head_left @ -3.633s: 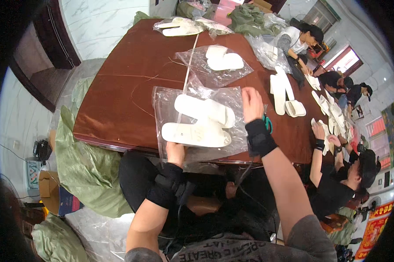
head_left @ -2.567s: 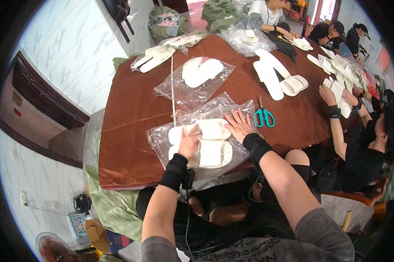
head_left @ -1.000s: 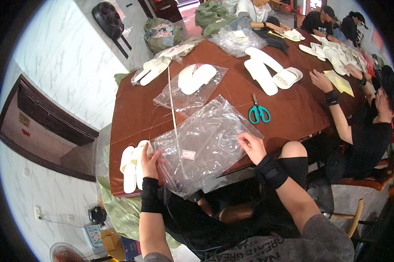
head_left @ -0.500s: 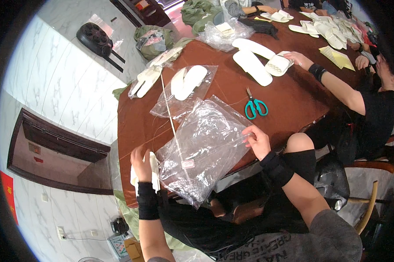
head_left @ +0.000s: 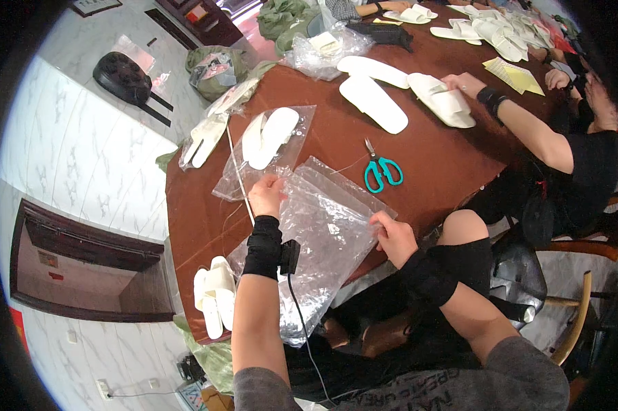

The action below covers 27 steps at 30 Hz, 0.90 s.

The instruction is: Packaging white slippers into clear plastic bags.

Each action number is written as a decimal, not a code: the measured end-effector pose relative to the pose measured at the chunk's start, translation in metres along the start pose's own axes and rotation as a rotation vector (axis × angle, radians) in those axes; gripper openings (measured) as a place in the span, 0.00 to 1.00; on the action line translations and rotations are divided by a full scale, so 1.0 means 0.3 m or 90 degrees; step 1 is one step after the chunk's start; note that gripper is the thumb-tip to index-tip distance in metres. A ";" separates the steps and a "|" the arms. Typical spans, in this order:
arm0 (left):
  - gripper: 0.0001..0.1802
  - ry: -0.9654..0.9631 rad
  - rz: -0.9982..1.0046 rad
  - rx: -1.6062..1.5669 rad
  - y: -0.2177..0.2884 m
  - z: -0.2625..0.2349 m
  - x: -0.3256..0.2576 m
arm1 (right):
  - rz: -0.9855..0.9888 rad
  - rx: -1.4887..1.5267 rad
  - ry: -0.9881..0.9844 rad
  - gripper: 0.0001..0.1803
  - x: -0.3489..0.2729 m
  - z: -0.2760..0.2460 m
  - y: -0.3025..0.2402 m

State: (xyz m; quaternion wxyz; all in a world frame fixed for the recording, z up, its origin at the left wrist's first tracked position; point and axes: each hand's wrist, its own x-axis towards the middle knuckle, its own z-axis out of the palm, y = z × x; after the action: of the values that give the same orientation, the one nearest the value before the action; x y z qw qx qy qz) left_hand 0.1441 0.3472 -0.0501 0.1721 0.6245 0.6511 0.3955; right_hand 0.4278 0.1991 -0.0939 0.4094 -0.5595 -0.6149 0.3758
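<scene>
My two hands are apart at a clear plastic bag (head_left: 326, 229), which lies on the brown table cover (head_left: 446, 171) between them and extends toward my body below. The thumb and fingers of my right hand (head_left: 396, 240) pinch the bag at its right edge. My left hand (head_left: 264, 196) is positioned at the upper left edge, fingers curled; I cannot tell whether they grip the film. My left forearm covers part of the bag; a black wrist wrap with a small black box (head_left: 289, 257) and cable (head_left: 301, 318) sits below that hand. Writing: dark lettering (head_left: 446, 379) crosses my grey shirt (head_left: 521, 370) below both hands, folded and cut off by the lower edge. A framed sign (head_left: 96, 5) far beyond my left hand bears dark characters and is cut by the upper edge. A pair of white slippers (head_left: 215, 294) lies to the left of and nearer to me than my left hand, partly behind my forearm. Directly beyond that hand is a bagged pair (head_left: 271, 140). Teal-handled scissors (head_left: 383, 171) lie just beyond my right hand. Farther beyond it, a co-worker's hand (head_left: 463, 84) touches a white slipper (head_left: 439, 99); that person's head is blurred at the rim.
</scene>
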 end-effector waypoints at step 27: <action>0.38 -0.067 -0.083 0.479 -0.172 -0.123 -0.741 | -0.267 -0.553 -0.237 0.34 0.296 0.252 0.061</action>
State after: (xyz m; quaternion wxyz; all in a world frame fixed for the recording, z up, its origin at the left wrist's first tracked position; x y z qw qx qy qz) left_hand 0.1185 0.1298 -0.1247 -0.0110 0.6211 0.7791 0.0845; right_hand 0.3615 0.2889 -0.1321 0.0894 -0.4663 -0.8756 0.0886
